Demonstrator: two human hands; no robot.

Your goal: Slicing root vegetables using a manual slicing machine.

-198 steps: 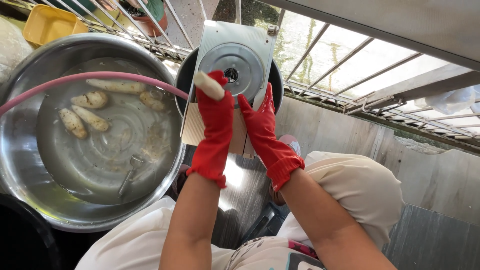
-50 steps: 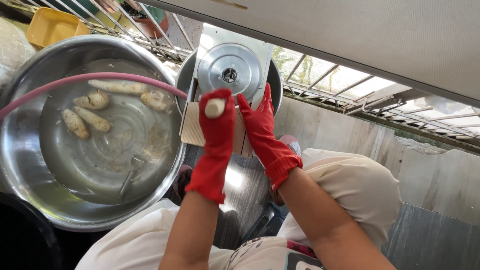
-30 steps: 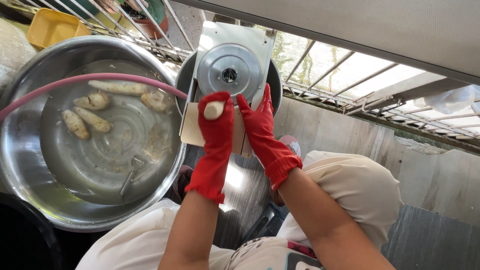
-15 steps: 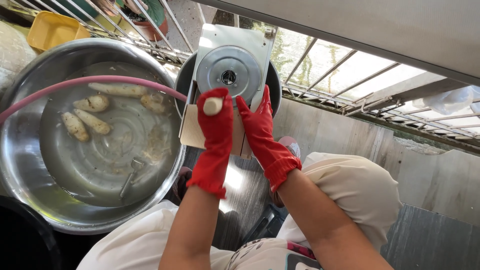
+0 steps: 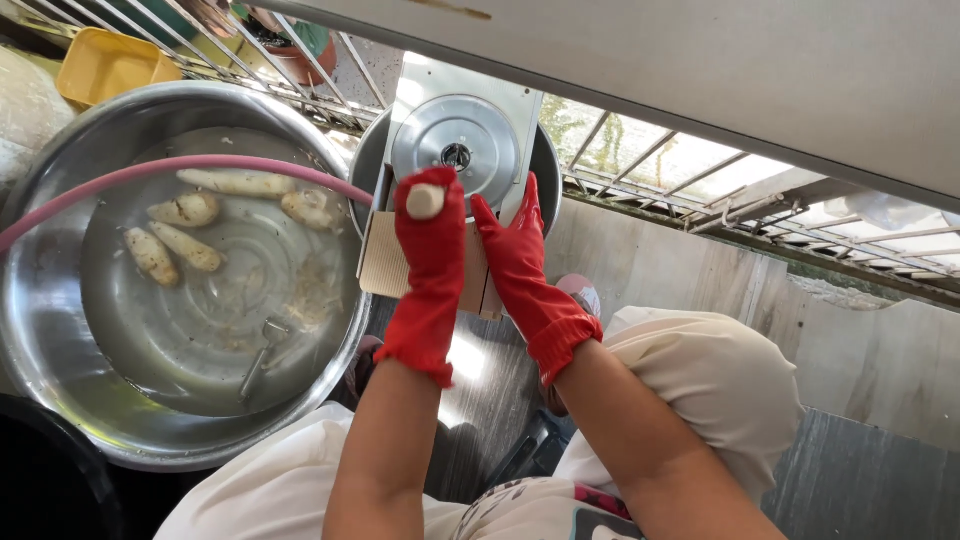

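L hand (image 5: 432, 225), red glove, fingers wrapped round a pale peeled root (image 5: 424, 201), end-on to the camera, pressed vs the slicer (image 5: 455, 150) just below its round steel blade disc (image 5: 457, 140). R hand (image 5: 515, 240), also red-gloved, fingers straight & together, laid flat along the slicer's right edge, holding nothing; can't tell how hard it presses. Slicer's wooden board (image 5: 385, 265) sticks out left of the L wrist. Slicer leans over a dark pot (image 5: 368, 170), rim showing both sides. Left of that, big steel basin (image 5: 40, 330) w/ shallow water: four or five peeled roots (image 5: 185, 210) lying near its far side, a peeler (image 5: 262, 350) on the bottom, scraps around it. Pink hose (image 5: 150, 170) arcs across the basin to the pot's rim. Yellow tub (image 5: 100, 60) top left by a metal railing (image 5: 700, 190). Person's knees in cream cloth at the bottom.
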